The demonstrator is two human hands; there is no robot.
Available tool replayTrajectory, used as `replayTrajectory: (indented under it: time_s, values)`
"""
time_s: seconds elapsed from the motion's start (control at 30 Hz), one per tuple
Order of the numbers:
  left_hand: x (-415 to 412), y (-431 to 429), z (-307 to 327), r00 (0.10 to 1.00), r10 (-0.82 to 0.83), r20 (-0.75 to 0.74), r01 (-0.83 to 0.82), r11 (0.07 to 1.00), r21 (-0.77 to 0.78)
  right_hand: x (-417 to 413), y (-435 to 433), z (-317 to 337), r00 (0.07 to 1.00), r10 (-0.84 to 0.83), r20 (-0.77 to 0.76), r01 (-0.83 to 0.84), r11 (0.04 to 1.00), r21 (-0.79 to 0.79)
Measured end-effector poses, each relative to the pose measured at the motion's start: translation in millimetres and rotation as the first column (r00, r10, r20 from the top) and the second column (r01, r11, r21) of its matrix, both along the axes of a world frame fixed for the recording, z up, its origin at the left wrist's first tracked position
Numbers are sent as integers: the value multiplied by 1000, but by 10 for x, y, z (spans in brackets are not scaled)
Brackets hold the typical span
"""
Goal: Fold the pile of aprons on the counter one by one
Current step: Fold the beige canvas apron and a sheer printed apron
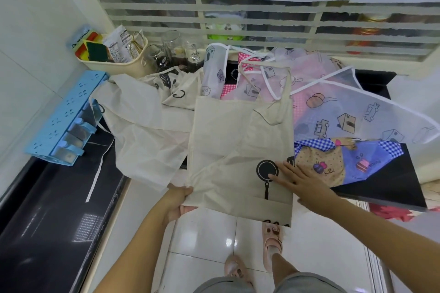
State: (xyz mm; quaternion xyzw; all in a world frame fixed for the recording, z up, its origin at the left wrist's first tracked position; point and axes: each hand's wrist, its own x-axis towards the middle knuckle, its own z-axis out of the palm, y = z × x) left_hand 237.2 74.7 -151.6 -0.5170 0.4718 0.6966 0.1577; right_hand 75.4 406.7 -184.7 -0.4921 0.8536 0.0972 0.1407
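Left hand (177, 202) pinching the near-left corner of the beige apron (228, 140), fingertips hiding under cloth; right hand (302, 181) lying flat, fingers straight, pressing beside the pan print (267, 170); apron lying on the counter (392, 185), long axis pointing away, near edge overhanging; pile (333, 102) behind partly covered.

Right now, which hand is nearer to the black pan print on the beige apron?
Right. The right hand lies flat, fingertips touching the pan print. The left hand grips the beige apron at its near left edge, away from the print.
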Motion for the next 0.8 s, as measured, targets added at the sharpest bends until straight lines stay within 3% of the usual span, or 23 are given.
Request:
replayTrajectory:
  time_s: [0.1, 0.17, 0.23, 0.33, 0.4, 0.43, 0.5, 0.6, 0.7, 0.73, 0.8]
  values:
    - [-1, -2, 54, 999, 30, -12, -29, 999, 43, 86, -138, -138, 994, -100, -32, 94, 984, -152]
    - [9, -27, 78, 1000, 8, -19, -8, 1000, 16, 90, -213, -158, 997, -76, -31, 69, 981, -180]
    - [17, -92, 100, 993, -116, 40, 119, 986, -116, 66, -213, -114, 998, -51, -33, 43, 979, -198]
    - [9, -212, 193, 930, -313, 195, 365, 859, -359, -37, -130, -10, 998, 55, -2, -54, 986, -156]
    - [-30, -243, 341, 910, -353, 218, 412, 834, -367, -137, -48, -9, 996, 78, 37, -70, 981, -182]
    - [-54, -239, 439, 909, -358, 214, 413, 845, -340, -157, -14, 36, 988, 57, 147, -32, 986, -164]
    - [-109, -236, 652, 898, -390, 203, 437, 848, -300, -184, 23, 139, 924, -40, 380, 119, 975, -186]
    - [-230, -279, 871, 894, -418, 161, 448, 837, -316, -163, 24, 348, 781, -161, 604, 377, 892, -250]
    - [-385, -313, 1013, 915, -392, 92, 399, 855, -330, -189, -40, 525, 625, -305, 719, 616, 759, -213]
    - [-444, -334, 1043, 923, -382, 54, 378, 868, -322, -208, -62, 588, 548, -327, 770, 672, 720, -173]
    - [-555, -390, 1099, 941, -337, -35, 317, 912, -261, -281, -93, 642, 481, -363, 798, 722, 680, -126]
